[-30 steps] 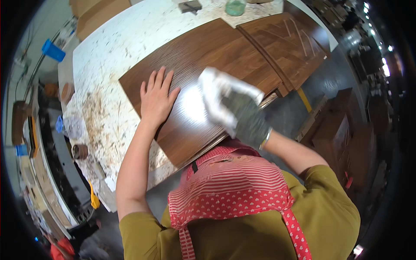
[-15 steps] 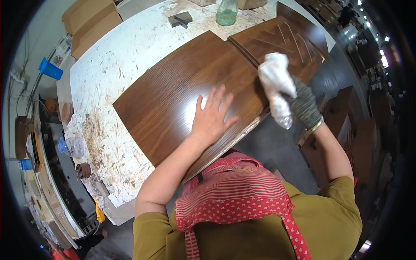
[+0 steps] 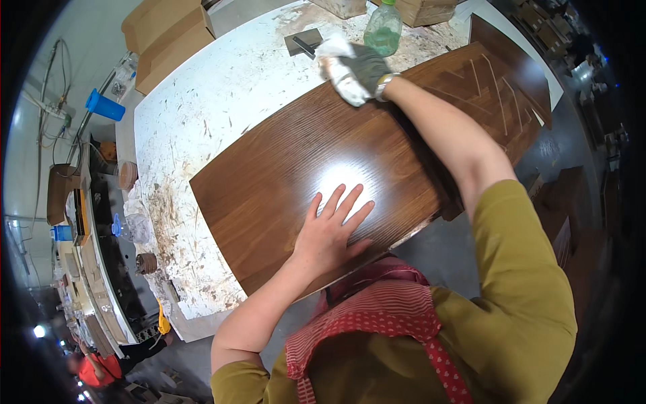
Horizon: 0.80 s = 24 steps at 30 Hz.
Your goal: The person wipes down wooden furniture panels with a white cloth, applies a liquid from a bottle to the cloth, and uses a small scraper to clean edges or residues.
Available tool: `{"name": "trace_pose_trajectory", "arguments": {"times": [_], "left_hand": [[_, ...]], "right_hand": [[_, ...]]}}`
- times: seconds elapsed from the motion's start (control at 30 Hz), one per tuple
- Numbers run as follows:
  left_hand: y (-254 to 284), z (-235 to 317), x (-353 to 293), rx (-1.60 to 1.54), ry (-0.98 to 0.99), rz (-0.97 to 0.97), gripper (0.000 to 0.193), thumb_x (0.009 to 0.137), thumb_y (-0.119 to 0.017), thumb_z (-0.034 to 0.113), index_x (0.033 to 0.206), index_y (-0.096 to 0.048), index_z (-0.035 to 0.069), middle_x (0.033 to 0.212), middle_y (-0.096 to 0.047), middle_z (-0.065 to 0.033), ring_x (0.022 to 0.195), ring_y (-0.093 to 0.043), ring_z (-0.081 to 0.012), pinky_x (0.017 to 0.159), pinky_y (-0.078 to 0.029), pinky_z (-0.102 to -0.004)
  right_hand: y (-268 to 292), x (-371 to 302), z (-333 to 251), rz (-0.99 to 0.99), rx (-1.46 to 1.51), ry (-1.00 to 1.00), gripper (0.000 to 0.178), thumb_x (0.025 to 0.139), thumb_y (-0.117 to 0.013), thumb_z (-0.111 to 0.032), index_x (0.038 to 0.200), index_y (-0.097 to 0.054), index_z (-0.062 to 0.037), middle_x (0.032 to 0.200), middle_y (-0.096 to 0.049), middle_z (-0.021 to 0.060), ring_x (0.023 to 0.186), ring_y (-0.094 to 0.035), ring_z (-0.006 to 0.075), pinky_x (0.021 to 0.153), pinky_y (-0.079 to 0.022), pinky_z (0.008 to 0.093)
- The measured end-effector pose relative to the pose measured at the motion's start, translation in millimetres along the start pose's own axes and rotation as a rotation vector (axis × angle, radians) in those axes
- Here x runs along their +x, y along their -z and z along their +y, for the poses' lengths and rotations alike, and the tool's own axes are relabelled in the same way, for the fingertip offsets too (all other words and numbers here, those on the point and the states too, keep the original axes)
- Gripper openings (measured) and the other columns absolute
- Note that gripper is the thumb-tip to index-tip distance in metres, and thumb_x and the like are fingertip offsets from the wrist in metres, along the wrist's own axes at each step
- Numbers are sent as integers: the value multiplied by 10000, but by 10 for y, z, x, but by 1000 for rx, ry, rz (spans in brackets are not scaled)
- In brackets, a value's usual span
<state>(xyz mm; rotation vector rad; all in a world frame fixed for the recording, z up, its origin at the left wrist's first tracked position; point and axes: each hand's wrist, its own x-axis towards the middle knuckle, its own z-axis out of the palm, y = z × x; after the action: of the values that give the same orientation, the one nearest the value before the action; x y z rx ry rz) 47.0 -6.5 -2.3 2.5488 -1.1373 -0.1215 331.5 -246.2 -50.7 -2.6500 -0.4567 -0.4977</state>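
Observation:
A brown wood-grain panel [image 3: 269, 188] lies across the white, stained worktable [image 3: 178, 124], its near edge beside my body. My left hand [image 3: 328, 232] is bare and rests flat on the panel with its fingers spread. At the panel's far edge, my right hand [image 3: 368, 71], in a dark glove, grips a white cloth [image 3: 343, 74]; the glove is slightly blurred. Just left of the cloth is a small grey block [image 3: 301, 42] with a dark strip across it. To the right, a second brown panel [image 3: 457, 84] with pale angled lines lies partly behind my right forearm.
A clear bottle of green liquid [image 3: 383, 30] stands at the table's far side, near a cardboard box [image 3: 426, 10]. An open carton [image 3: 168, 44] sits at the far left, above a blue cup [image 3: 105, 106]. A person in red [image 3: 99, 369] is at the lower left.
My right hand has swept the cloth from the panel's near right edge to its far edge. My left hand stays flat on the panel, and the view has shifted slightly.

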Motion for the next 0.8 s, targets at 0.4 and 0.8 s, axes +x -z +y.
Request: {"name": "trace_pose_trajectory", "arguments": {"times": [0.4, 0.8], "left_hand": [[46, -39, -45, 6, -27, -18, 629, 757, -696, 382, 1328, -463, 259, 1451, -346, -61, 1319, -328, -320, 1023, -286, -581], [-9, -56, -79, -26, 21, 67, 595, 734, -700, 388, 1282, -519, 244, 1315, -433, -105, 1260, -373, -311, 1007, -305, -553]], "right_hand": [[1232, -1856, -809, -176, -89, 435, 518, 723, -595, -85, 1232, -503, -50, 1248, -480, 205, 1171, -445, 414, 989, -391, 448], [1359, -2128, -929, -315, -210, 473, 521, 726, -606, -97, 1223, -485, 4, 1201, -534, 200, 1159, -493, 345, 1035, -350, 413]]}}
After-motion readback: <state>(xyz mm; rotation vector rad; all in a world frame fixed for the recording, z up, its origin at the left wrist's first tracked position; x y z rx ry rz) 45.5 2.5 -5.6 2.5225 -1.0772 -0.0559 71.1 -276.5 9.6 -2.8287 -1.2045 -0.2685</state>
